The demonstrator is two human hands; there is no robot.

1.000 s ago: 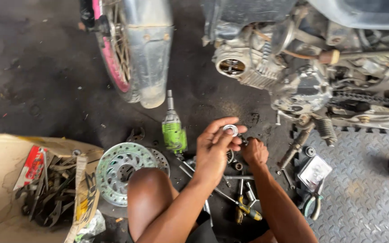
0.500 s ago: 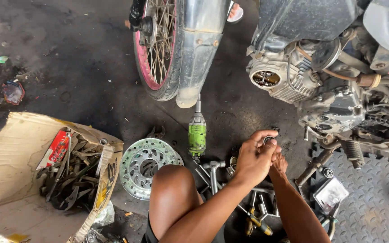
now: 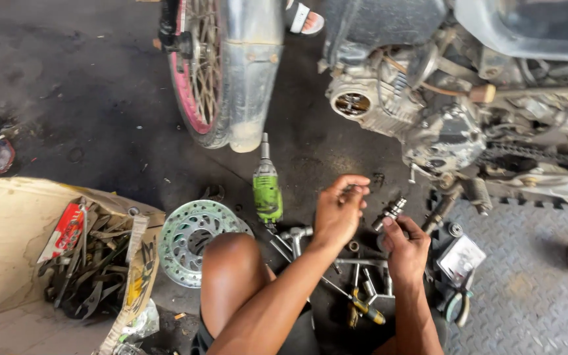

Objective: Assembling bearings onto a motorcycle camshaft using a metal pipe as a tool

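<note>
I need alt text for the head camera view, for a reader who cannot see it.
A person crouching on a dark workshop floor holds a small metal shaft in the right hand, while the left hand pinches something tiny. Around them lie hand tools, a green power tool, a brake disc and a motorcycle engine.

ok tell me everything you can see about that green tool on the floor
The green tool looks like a small powered driver: a bright green body with black patches and a slim grey metal shaft at its far end. It lies flat on the dark, stained floor, shaft pointing toward the wheel and its mudguard, just short of them. Its near end sits beside a loose wrench. Neither hand touches it; the left hand is raised to its right.
</note>
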